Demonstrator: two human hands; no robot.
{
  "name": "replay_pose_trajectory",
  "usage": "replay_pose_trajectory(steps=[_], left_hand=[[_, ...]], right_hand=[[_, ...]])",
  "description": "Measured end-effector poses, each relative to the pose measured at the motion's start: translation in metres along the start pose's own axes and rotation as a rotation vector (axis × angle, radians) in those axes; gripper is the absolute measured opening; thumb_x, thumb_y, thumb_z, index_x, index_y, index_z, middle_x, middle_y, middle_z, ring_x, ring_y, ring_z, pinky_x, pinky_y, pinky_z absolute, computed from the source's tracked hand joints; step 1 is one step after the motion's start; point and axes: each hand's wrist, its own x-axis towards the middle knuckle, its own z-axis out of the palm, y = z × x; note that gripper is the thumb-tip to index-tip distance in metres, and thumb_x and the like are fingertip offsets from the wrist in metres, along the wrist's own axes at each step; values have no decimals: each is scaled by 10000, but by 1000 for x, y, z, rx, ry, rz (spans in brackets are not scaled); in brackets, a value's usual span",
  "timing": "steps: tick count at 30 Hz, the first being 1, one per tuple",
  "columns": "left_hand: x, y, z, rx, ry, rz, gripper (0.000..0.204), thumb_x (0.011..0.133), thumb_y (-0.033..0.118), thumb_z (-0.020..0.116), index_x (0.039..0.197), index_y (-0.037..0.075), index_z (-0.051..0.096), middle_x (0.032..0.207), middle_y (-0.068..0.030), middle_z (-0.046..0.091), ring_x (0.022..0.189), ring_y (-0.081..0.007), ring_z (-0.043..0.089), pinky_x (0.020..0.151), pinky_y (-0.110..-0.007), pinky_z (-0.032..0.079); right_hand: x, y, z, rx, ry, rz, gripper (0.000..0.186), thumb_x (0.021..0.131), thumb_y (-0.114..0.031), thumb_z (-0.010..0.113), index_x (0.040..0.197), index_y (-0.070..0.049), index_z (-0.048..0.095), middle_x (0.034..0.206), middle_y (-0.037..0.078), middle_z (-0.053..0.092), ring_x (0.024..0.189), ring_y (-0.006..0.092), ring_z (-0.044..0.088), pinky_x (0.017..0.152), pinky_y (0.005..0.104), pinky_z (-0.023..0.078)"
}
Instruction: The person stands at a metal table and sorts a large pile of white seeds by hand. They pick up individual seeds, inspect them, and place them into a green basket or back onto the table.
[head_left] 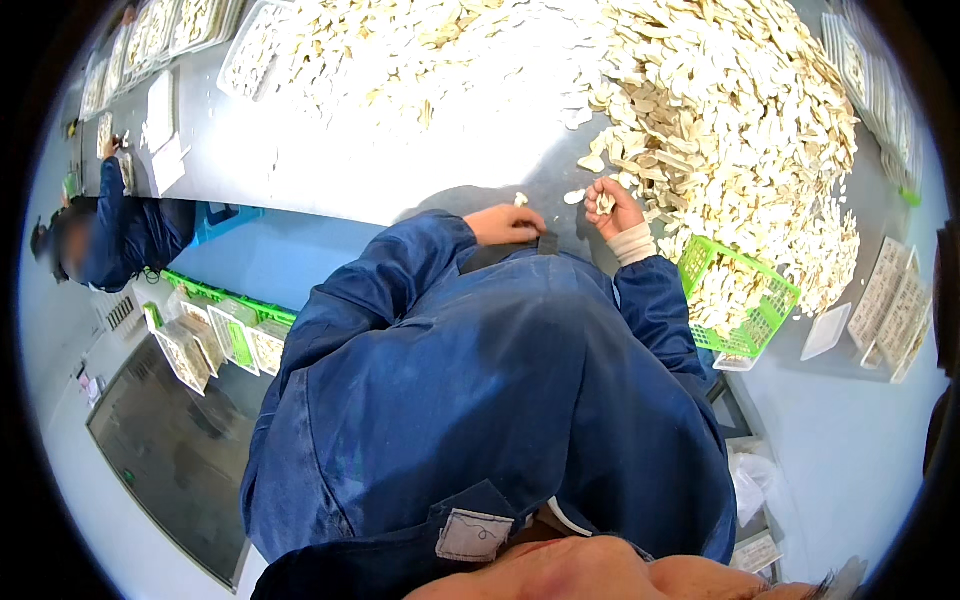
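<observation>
Head view: cream-coloured slice in right hand

Position: small, flat, cream-coloured slice lies within the curled, grasping fingers of the right hand. Left hand: fingers bent; grip cannot be determined. Slice appearance: pale, irregular. Containers: green lattice plastic basket and clear plastic tray contain similar slices.

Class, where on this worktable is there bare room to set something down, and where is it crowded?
Bare worktable shows between the white sheets and plastic tray; glare hides its right-hand extent. A small gap lies between left hand and right hand. The right side is crowded: the heap of pale slices reaches the green basket.
</observation>
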Motion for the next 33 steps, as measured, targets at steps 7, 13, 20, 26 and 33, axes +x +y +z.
replay_pose_trajectory(steps=[7, 13, 20, 26, 33], left_hand=[[-7, -51, -13, -220, 343, -163, 291, 909, 158, 528, 1160, 11, 538, 955, -101, 621, 889, -176, 592, 807, -289, 465], [-35, -66, -68, 135, 1086, -112, 296, 881, 87, 556, 1163, 6, 520, 1028, -109, 576, 875, -178, 566, 783, -298, 473], [4, 6, -73, 642, 951, 121, 359, 785, 78, 605, 1138, 64, 540, 1192, -174, 492, 1071, -351, 498, 943, -432, 396], [49, 38, -74, 1217, 570, 110, 434, 771, 162, 611, 1198, 139, 538, 1357, -126, 382, 1300, -327, 316, 1057, -557, 233], [24, 14, -127, 1363, 609, -10, 267, 825, 205, 562, 1083, 147, 602, 1287, -96, 460, 1294, -314, 346, 1056, -577, 241]], right_hand=[[1, 9, -25, -99, 123, -50, 157, 929, -206, 507, 899, -57, 549, 876, 93, 631, 713, 154, 589, 567, 279, 497], [5, 11, -5, -225, 145, 3, 218, 937, -156, 478, 1063, 7, 549, 1077, 154, 626, 870, 203, 638, 690, 309, 560], [53, 18, 44, -356, 3, 37, 279, 951, -179, 456, 1157, -6, 529, 1148, 137, 603, 1000, 219, 609, 778, 323, 536], [40, 7, 63, -383, -5, 39, 276, 951, -183, 456, 1151, -9, 533, 1118, 136, 615, 948, 193, 617, 772, 303, 537], [17, 8, 27, -321, 40, 20, 277, 957, -191, 452, 1141, -1, 532, 1107, 137, 614, 913, 181, 623, 761, 291, 542]])
